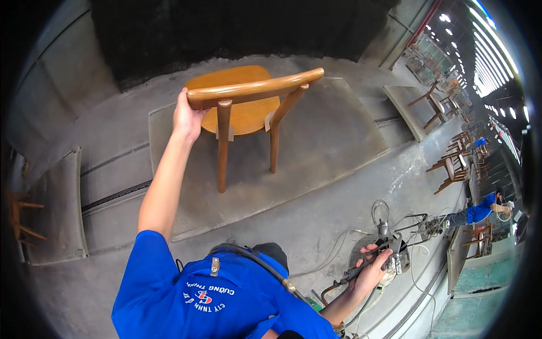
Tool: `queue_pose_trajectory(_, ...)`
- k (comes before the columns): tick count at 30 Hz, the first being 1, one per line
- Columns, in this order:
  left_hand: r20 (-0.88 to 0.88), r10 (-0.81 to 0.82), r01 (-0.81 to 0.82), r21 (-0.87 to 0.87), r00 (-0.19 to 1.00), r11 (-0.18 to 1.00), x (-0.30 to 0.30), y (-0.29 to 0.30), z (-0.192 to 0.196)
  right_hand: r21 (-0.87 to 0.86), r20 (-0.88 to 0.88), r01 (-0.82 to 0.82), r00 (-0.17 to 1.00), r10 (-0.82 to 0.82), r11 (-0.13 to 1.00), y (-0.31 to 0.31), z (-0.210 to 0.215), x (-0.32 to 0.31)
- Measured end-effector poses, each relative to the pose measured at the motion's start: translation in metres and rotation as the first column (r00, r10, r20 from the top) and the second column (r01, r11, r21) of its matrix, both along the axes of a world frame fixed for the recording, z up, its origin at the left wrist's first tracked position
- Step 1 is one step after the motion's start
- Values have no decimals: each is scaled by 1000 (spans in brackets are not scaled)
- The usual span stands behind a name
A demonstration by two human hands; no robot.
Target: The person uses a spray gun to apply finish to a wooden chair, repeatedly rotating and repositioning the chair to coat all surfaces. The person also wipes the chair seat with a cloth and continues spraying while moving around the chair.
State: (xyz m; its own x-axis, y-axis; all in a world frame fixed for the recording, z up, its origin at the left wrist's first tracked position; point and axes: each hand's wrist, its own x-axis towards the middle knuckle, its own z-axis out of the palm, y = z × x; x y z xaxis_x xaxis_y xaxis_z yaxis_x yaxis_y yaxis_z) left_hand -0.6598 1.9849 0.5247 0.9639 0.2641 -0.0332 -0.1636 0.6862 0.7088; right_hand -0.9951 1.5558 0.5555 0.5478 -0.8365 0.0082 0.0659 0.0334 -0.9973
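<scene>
A brown wooden chair [257,87] stands upright on a flat grey board, its curved backrest turned toward me and its lighter seat beyond. My left hand [188,118] is closed around the left end of that backrest, with part of the fingers hidden behind it. Off to my lower right, my right hand [370,274] wraps around a spray gun [397,247], held away from the chair. Hoses and metal fittings crowd the gun, so its exact outline is hard to make out.
The grey board [322,147] lies over floor rails [121,195]. A dark wall [226,34] rises behind it. Hoses [336,248] trail across the floor at right. Another person in blue [481,210] works farther right, near several chairs [451,164]. More chair legs [25,217] show at far left.
</scene>
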Motion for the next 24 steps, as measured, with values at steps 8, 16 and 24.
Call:
queue_pose_trajectory(8,-173,182,79,897,968,435,14,15,-141,-5,-42,-194,980,194,981,-47,-7,102)
queue_pose_trajectory(16,-97,97,101,994,991,-44,49,11,-175,14,-29,-303,952,304,953,-98,-7,180)
queue_pose_trajectory(24,108,643,-111,993,759,-36,-4,12,-126,35,-20,-360,932,361,932,-133,-17,219)
